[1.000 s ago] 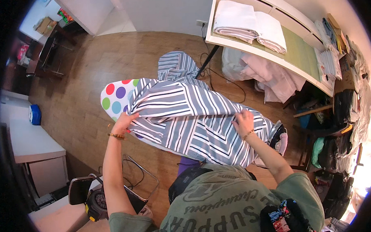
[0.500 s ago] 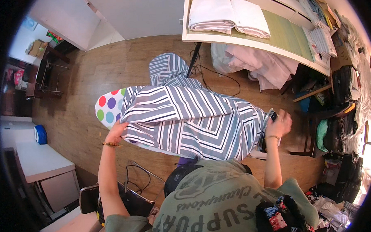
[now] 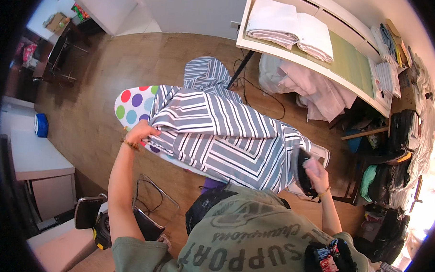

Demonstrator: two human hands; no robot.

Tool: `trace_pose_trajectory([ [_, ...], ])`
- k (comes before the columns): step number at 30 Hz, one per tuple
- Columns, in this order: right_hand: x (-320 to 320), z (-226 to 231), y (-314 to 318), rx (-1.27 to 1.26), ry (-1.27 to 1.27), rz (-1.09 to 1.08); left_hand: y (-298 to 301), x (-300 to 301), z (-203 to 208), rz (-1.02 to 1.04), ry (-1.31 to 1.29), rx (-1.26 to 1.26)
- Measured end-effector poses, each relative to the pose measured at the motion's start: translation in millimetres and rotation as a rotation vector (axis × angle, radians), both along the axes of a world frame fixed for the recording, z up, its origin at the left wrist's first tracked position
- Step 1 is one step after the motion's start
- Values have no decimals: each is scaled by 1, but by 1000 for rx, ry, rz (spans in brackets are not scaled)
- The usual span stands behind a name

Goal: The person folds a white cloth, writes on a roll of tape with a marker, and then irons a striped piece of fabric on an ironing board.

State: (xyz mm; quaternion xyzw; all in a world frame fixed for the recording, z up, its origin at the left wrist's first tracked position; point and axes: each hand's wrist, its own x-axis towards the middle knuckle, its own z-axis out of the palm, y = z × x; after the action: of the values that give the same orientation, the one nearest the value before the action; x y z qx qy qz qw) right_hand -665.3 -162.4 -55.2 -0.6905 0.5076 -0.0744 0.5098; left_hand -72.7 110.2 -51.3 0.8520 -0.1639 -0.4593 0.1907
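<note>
left hand (image 3: pixel 141 132): fingers pinch edge of striped cloth (image 3: pixel 227 140) | right hand (image 3: pixel 317 176): fingers curled round iron (image 3: pixel 302 172) | cloth lies over dotted board (image 3: pixel 131 108)

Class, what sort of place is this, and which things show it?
Probably a home's ironing area: a dotted ironing board under striped cloth, an iron in the right hand, and folded white cloths on a table.
</note>
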Motion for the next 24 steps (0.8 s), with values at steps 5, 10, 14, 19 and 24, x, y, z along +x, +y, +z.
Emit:
trace_pose_trajectory([
  [5,112,14,42,-18,248,594,2,-4,-25,136,19,-227],
  [10,237,-4,80,-42,220,696,6,-4,-28,184,114,-203],
  [14,267,-12,95,-132,159,670,11,-10,-19,150,32,-117],
  [19,234,-27,78,-143,196,659,13,-11,-32,162,11,-73],
  [24,195,-48,68,-141,91,679,18,-5,-28,53,-155,-35],
])
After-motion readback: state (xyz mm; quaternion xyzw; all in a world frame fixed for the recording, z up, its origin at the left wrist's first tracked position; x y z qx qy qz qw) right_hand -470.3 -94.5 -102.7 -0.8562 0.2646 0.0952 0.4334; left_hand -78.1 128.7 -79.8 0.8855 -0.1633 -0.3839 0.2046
